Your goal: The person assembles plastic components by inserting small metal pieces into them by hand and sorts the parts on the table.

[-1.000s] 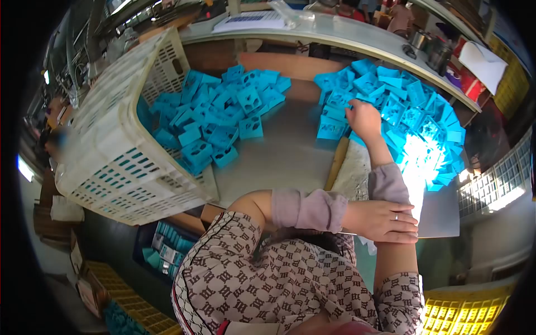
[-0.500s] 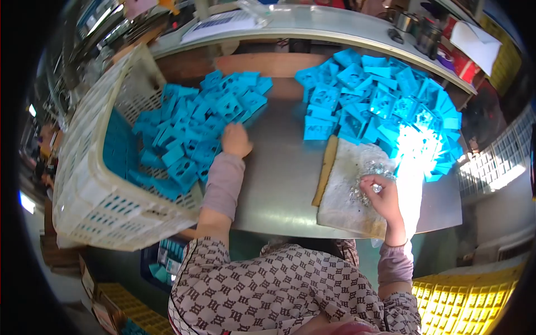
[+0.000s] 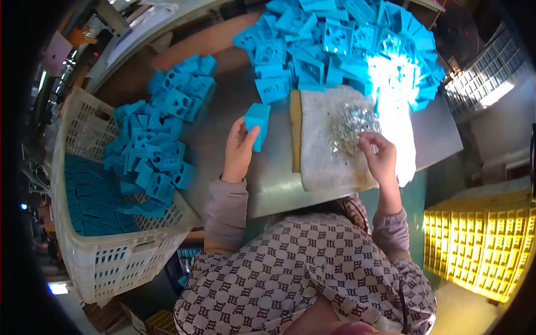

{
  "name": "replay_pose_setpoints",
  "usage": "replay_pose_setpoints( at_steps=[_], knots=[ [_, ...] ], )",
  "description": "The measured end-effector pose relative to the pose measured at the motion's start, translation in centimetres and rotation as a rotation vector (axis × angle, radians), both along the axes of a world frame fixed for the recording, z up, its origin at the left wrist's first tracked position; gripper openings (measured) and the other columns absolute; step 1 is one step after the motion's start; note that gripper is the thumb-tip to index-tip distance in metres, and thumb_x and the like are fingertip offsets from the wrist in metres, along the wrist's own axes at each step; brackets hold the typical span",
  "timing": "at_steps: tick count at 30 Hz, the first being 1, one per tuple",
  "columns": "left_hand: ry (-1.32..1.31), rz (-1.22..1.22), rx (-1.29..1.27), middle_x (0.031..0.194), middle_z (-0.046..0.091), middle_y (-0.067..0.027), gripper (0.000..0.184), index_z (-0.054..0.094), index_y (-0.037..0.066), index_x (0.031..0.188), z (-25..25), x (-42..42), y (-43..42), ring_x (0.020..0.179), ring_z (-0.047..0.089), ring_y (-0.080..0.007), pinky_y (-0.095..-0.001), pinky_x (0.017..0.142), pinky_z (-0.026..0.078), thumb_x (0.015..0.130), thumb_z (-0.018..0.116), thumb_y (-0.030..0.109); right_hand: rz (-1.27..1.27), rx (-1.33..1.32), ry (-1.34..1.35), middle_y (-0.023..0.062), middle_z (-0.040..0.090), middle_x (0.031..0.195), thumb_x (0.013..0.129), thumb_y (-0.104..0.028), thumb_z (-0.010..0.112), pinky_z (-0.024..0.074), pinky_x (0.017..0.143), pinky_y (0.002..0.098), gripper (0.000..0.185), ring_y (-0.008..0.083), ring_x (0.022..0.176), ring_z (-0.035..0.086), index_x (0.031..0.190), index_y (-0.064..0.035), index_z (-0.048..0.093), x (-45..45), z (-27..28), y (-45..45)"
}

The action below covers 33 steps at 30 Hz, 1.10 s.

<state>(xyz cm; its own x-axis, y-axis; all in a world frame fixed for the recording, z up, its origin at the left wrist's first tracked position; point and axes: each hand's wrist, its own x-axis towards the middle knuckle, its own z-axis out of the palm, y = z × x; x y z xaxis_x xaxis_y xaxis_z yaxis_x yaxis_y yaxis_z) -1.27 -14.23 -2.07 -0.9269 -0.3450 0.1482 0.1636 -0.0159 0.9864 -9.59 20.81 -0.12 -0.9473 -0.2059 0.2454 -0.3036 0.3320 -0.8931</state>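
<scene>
My left hand [image 3: 239,151] grips a blue plastic housing [image 3: 257,124] between thumb and fingers, raised over the metal table. At the edge of a heap of small shiny metal parts [image 3: 352,127], my right hand [image 3: 379,156] has its thumb and fingertips pinched together; whatever sits in the pinch is too small to make out. Those parts lie on a white cloth [image 3: 324,173]. To the left, a pile of blue housings [image 3: 167,106] spills from the table into a white crate. A larger pile of blue housings [image 3: 312,61] rests behind the cloth.
The white plastic crate [image 3: 134,245] stands against the table's left side, with blue pieces stacked inside. A tan strip [image 3: 296,131] runs along the cloth's left edge. Yellow crates [image 3: 480,245] are at the lower right. Strong sunlight glares on the right-hand pile.
My left hand has come away from the left pile, now holding a blue housing nearer the middle. My right hand stays at the metal parts. The camera view has turned and shifted.
</scene>
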Motion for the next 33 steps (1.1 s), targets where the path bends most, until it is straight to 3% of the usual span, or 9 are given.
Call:
replay_pose_setpoints(
  at_steps=[4,7,10,13,16,19,27,30,33],
  knots=[
    [-0.011,-0.282,0.649,0.139,0.059,-0.0103,0.044,0.048,-0.001,0.145,-0.3,-0.6,4.1,0.124,0.06,-0.0218,-0.0432,0.108,0.049,0.113,0.04,0.029,-0.078,0.026,0.124,0.0082,0.072,0.082,0.092,-0.004,0.071,0.0517,0.074,0.0289,0.011,0.0144,0.078,0.065,0.1,0.003,0.075,-0.6,-0.4,1.3],
    [-0.156,-0.284,0.773,0.138,0.059,-0.0109,0.046,0.048,-0.001,0.145,-1.2,-0.6,5.8,0.124,0.06,-0.0218,-0.0445,0.108,0.049,0.113,0.039,0.03,-0.077,0.09,0.251,0.0089,0.068,0.081,0.089,-0.001,0.072,0.051,0.072,0.0311,0.009,0.0184,0.074,0.063,0.097,0.0032,0.074,-0.7,-0.6,1.5],
    [-0.223,-0.208,0.689,0.136,0.06,-0.0109,0.042,0.05,0.0,0.145,-3.5,-0.8,6.6,0.123,0.061,-0.0221,-0.0428,0.106,0.048,0.113,0.041,0.026,-0.057,0.168,0.248,0.0115,0.066,0.082,0.084,0.003,0.072,0.0513,0.072,0.033,0.01,0.0242,0.076,0.064,0.094,0.0024,0.073,-0.7,-1.6,1.4],
    [-0.292,0.017,-0.064,0.131,0.062,-0.0141,0.038,0.053,0.0,0.143,-5.2,-0.6,6.0,0.118,0.062,-0.0262,-0.0419,0.103,0.047,0.11,0.043,0.017,-0.037,0.258,0.243,0.0116,0.067,0.086,0.083,0.002,0.072,0.0526,0.075,0.0353,0.01,0.0272,0.082,0.066,0.092,0.0011,0.074,-0.6,-2.3,0.6],
    [-0.009,0.207,-0.66,0.131,0.059,-0.0195,0.037,0.055,-0.004,0.138,-5.6,-0.2,6.1,0.117,0.06,-0.0347,-0.0469,0.102,0.046,0.105,0.048,0.012,-0.023,0.365,0.336,0.0103,0.066,0.086,0.083,0.0,0.073,0.0526,0.073,0.0358,0.009,0.0277,0.08,0.066,0.092,0.0001,0.074,-1.2,-3.4,-0.5],
    [0.145,0.376,-0.892,0.126,0.058,-0.021,0.036,0.057,-0.002,0.133,-2.3,0.0,8.1,0.117,0.057,-0.0388,-0.0494,0.103,0.045,0.099,0.056,0.006,-0.029,0.443,0.399,0.0095,0.064,0.086,0.082,-0.003,0.074,0.052,0.076,0.0394,0.007,0.0299,0.082,0.064,0.089,-0.0018,0.074,-1.1,-3.6,-1.8],
    [0.376,0.122,-1.1,0.111,0.064,-0.0063,0.014,0.074,0.007,0.092,-0.9,-2.1,11.7,0.112,0.058,-0.031,-0.0478,0.098,0.045,0.078,0.078,0.007,-0.024,0.65,0.527,0.0095,0.063,0.089,0.082,-0.003,0.071,0.0496,0.08,0.0425,0.005,0.0314,0.086,0.062,0.086,-0.0029,0.069,-1.0,-3.6,-3.5],
    [0.368,0.086,-1.157,0.107,0.064,-0.0051,0.015,0.074,0.009,0.091,-1.4,-3.4,12.7,0.112,0.059,-0.0284,-0.0471,0.098,0.045,0.077,0.078,0.008,-0.062,0.493,0.426,0.0092,0.063,0.089,0.083,-0.005,0.07,0.0488,0.083,0.0432,0.005,0.029,0.089,0.064,0.086,-0.0048,0.066,-1.0,-3.9,-3.0],
    [0.319,0.063,-1.193,0.107,0.063,-0.0053,0.013,0.075,0.011,0.09,-1.8,-4.3,13.6,0.112,0.059,-0.0277,-0.0486,0.101,0.043,0.078,0.077,0.009,-0.052,0.329,0.076,0.0107,0.064,0.091,0.085,-0.004,0.069,0.0501,0.085,0.0424,0.005,0.0312,0.088,0.064,0.087,-0.0033,0.064,-0.3,-3.3,-2.4]
  ],
)
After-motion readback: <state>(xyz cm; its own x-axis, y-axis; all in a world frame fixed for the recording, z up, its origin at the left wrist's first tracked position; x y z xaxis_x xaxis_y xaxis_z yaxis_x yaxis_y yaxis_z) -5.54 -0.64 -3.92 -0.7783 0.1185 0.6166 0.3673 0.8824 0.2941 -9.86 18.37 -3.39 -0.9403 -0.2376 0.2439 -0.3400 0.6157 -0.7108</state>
